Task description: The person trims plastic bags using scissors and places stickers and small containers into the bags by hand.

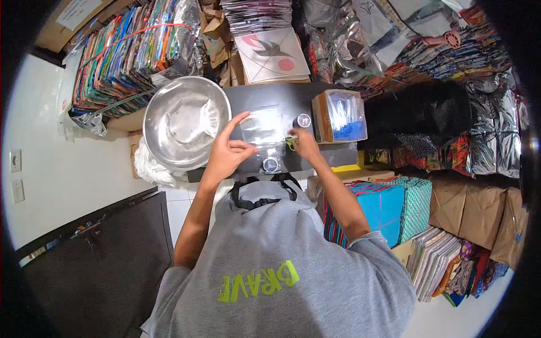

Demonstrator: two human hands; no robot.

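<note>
Left hand (226, 155): was spread at clear plastic (264, 125)
Right hand (305, 145): pinched green handle (290, 144)
Handling: needed light, flat support

A dark table (290, 94) carries clear plastic (264, 125) between the left fingers (240, 118) and right fingers (296, 133). A metal basin (187, 124) sits left of them, a cardboard box (323, 115) right. One round object (303, 120) is just beyond the right fingers; another round object (271, 164) is nearer the body.
</note>
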